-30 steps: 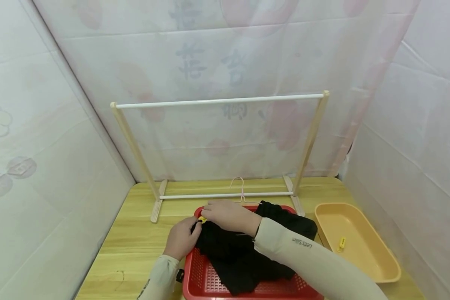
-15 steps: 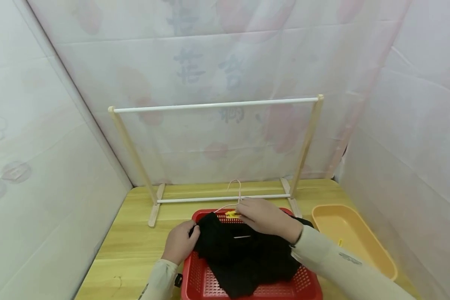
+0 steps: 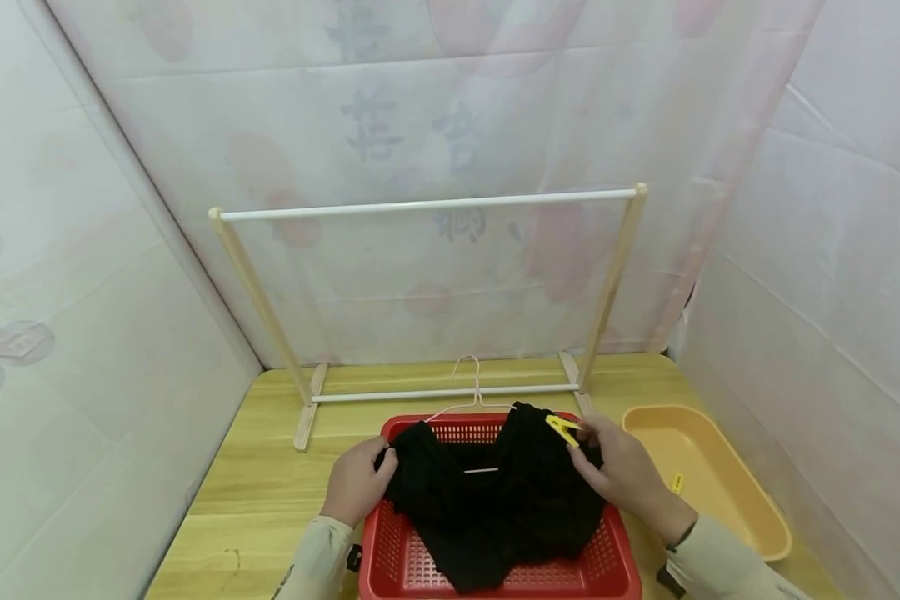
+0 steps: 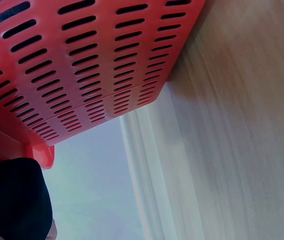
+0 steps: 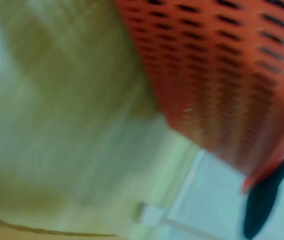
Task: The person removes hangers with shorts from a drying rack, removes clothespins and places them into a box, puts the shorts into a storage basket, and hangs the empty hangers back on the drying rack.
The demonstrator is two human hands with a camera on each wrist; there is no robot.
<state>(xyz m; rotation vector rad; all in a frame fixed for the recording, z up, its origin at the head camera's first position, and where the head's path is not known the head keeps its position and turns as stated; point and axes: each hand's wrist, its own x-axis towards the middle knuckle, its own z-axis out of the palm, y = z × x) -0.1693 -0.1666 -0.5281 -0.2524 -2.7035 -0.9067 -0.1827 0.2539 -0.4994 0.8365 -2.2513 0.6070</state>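
Note:
A black garment [image 3: 487, 517] lies over a red perforated basket [image 3: 390, 567], draped on a pale pink clothes hanger [image 3: 477, 392]. The hanger's hook and shoulders show above the cloth, and a short piece of its bar shows through the neck gap. My left hand [image 3: 358, 483] pinches the garment's left edge at the basket rim; the left wrist view shows black cloth [image 4: 14, 200] by the fingers. My right hand [image 3: 626, 467] holds a yellow clothespin [image 3: 562, 429] between thumb and fingers, over the garment's right shoulder. Blur softens the right wrist view.
A drying rack with a white top rail [image 3: 427, 205] and wooden posts stands behind the basket on the wooden table [image 3: 270, 500]. On the right, a yellow tray [image 3: 727, 467] holds another yellow clothespin [image 3: 677, 483]. White printed sheets [image 3: 390, 275] enclose the table.
My right hand has moved from the garment's left side across to its right side, carrying the yellow clothespin and uncovering the hanger. My left hand stays at the left edge.

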